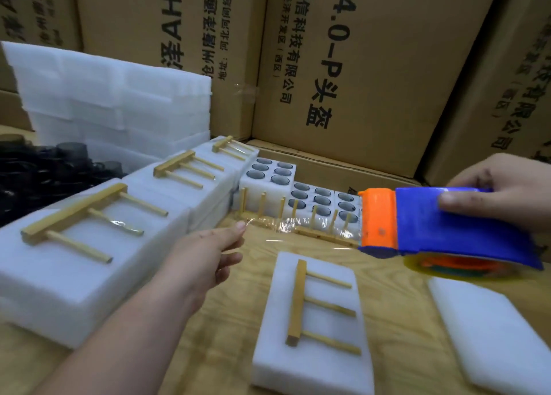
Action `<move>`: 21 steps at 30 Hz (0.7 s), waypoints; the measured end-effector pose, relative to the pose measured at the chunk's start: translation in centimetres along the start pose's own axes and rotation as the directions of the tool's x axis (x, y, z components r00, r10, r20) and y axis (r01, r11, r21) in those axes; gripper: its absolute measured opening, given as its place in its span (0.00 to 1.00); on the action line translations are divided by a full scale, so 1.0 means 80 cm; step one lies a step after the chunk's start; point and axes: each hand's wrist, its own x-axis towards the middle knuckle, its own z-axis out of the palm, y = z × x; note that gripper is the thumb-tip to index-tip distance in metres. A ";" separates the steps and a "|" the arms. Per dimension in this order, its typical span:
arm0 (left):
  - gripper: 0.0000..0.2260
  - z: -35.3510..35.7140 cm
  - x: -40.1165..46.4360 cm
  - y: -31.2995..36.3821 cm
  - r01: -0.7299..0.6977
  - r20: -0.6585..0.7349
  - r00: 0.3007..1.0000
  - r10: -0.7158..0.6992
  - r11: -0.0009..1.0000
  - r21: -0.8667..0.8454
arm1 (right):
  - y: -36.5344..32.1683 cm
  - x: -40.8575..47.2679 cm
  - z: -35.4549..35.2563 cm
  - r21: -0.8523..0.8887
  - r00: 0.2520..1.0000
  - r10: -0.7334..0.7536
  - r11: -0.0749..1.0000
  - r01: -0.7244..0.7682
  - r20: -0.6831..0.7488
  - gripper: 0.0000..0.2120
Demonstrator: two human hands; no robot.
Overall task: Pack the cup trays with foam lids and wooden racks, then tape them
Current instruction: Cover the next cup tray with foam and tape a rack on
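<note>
My right hand [495, 191] grips a blue and orange tape dispenser [441, 224] held above the wooden table. A strip of clear tape [301, 230] stretches from its orange mouth leftward to my left hand [208, 251], which pinches the tape's free end. Below the tape lies a white foam pack with a wooden rack [316, 308] on its lid. A bare foam lid [489, 332] lies to its right. Open foam cup trays [286, 186] with dark cups stand behind, with loose wooden racks [298, 215] leaning at their front.
Three foam packs topped with racks [89, 215] line the left side. A tall stack of foam sheets [113, 96] and a heap of black cups [59, 168] sit at the back left. Printed cardboard boxes [357, 66] wall off the rear and right.
</note>
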 end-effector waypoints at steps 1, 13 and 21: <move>0.12 -0.003 0.000 -0.011 0.028 0.001 1.000 -0.028 0.999 -0.032 | -0.009 0.006 -0.002 -0.052 1.000 -0.009 0.999 0.010 0.019 0.41; 0.09 -0.007 -0.019 -0.087 0.268 0.111 0.959 -0.262 0.962 -0.043 | -0.073 0.070 -0.006 -0.339 0.978 -0.009 0.937 0.081 0.209 0.37; 0.09 0.008 -0.013 -0.095 0.234 0.081 0.968 -0.236 0.972 0.026 | -0.080 0.105 -0.002 -0.363 0.964 0.005 0.927 0.095 0.266 0.31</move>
